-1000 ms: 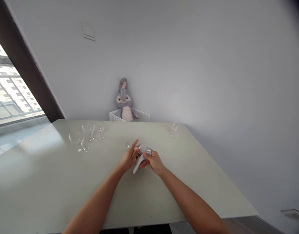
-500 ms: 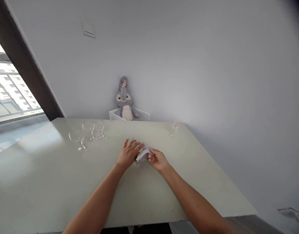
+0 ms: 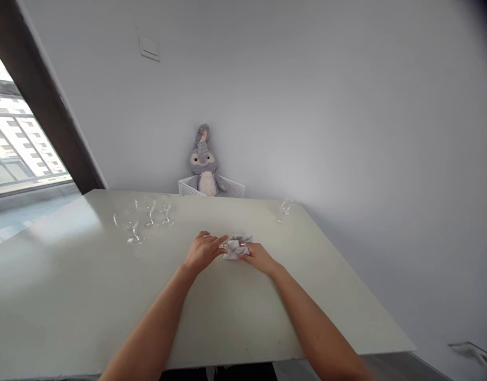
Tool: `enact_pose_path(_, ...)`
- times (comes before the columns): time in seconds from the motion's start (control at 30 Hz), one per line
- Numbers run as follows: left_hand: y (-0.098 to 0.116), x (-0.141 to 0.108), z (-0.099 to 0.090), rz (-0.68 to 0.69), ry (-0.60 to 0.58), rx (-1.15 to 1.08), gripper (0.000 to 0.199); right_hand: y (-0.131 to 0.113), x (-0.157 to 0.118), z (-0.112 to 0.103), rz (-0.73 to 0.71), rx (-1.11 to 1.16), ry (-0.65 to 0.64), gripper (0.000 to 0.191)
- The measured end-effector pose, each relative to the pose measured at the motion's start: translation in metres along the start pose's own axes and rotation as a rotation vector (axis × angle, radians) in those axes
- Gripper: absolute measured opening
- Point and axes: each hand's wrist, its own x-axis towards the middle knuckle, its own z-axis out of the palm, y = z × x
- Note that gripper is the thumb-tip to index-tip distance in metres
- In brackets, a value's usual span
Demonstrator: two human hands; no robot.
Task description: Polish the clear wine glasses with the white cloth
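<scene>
A light grey cloth (image 3: 238,246) lies bunched just above the table in front of me. My right hand (image 3: 258,258) grips the cloth's right side, thumb on the near face. From the left, my left hand (image 3: 203,253) reaches in, thumb and index finger closed on a clear piece at the cloth's edge. That piece looks like part of a drinking glass (image 3: 224,245), mostly hidden by fingers and cloth.
On the left of the pale table (image 3: 211,328) stand three stemmed glasses (image 3: 135,239). Another clear glass (image 3: 283,210) is near the far right corner. Behind the far edge, a grey plush rabbit (image 3: 207,182) sits in a white perforated basket (image 3: 233,188) by the wall.
My left hand has drawn slightly left and down, its spread fingers now curled in. My right hand has turned a little, and the cloth has opened out between the hands.
</scene>
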Motion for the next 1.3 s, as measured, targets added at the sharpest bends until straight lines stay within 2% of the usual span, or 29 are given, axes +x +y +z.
enact_pose_path(0.07, -0.001, 0.0, 0.002, -0.055, -0.02, 0.005, 0.043, 0.009, 0.001, -0.014, -0.037, -0.189, 0.034, 0.022)
enact_pose_path(0.17, -0.008, -0.002, 0.001, -0.217, 0.02, 0.008, 0.042, 0.018, 0.0, -0.025, -0.037, -0.321, 0.246, 0.035)
enact_pose_path(0.23, -0.013, -0.003, -0.001, -0.329, 0.076, 0.017, 0.04, 0.015, -0.002, -0.024, -0.044, -0.36, 0.407, 0.036)
enact_pose_path(0.27, -0.015, -0.004, -0.001, -0.369, 0.101, 0.023, 0.038, 0.011, -0.003, -0.021, -0.067, -0.382, 0.447, 0.036)
enact_pose_path(0.33, -0.016, -0.004, -0.002, -0.398, 0.135, 0.035, 0.033, -0.003, -0.005, -0.01, -0.153, -0.446, 0.413, 0.036)
enact_pose_path(0.4, -0.012, -0.003, -0.001, -0.334, 0.129, 0.052, 0.021, -0.02, -0.007, 0.003, -0.273, -0.509, 0.287, 0.039)
enact_pose_path(0.47, -0.003, -0.002, 0.002, -0.185, 0.093, 0.08, 0.014, -0.034, -0.008, 0.015, -0.357, -0.532, 0.193, 0.042)
enact_pose_path(0.53, 0.007, 0.0, 0.004, -0.017, 0.065, 0.109, 0.018, -0.042, -0.008, 0.021, -0.362, -0.535, 0.19, 0.034)
enact_pose_path(0.63, 0.019, 0.002, 0.005, 0.117, 0.082, 0.136, 0.025, -0.041, -0.004, 0.018, -0.241, -0.495, 0.286, 0.027)
enact_pose_path(0.73, 0.024, 0.003, 0.006, 0.147, 0.074, 0.118, 0.027, -0.03, 0.001, 0.007, -0.081, -0.266, 0.376, 0.028)
enact_pose_path(0.8, 0.025, 0.002, 0.009, 0.128, 0.068, 0.088, 0.026, -0.022, 0.004, 0.002, 0.045, 0.005, 0.425, 0.028)
enact_pose_path(0.9, 0.028, 0.001, 0.018, 0.017, 0.107, 0.045, 0.029, -0.013, 0.008, 0.004, 0.192, 0.471, 0.516, 0.028)
enact_pose_path(1.0, 0.035, 0.0, 0.027, -0.108, 0.164, 0.009, 0.03, -0.012, 0.011, 0.015, 0.209, 0.845, 0.607, 0.025)
enact_pose_path(1.13, 0.046, 0.0, 0.033, -0.216, 0.225, -0.05, 0.028, -0.019, 0.015, 0.031, 0.246, 1.163, 0.698, 0.034)
enact_pose_path(1.3, 0.059, 0.003, 0.032, -0.287, 0.349, -0.15, 0.025, -0.031, 0.013, 0.054, 0.186, 1.313, 0.592, 0.04)
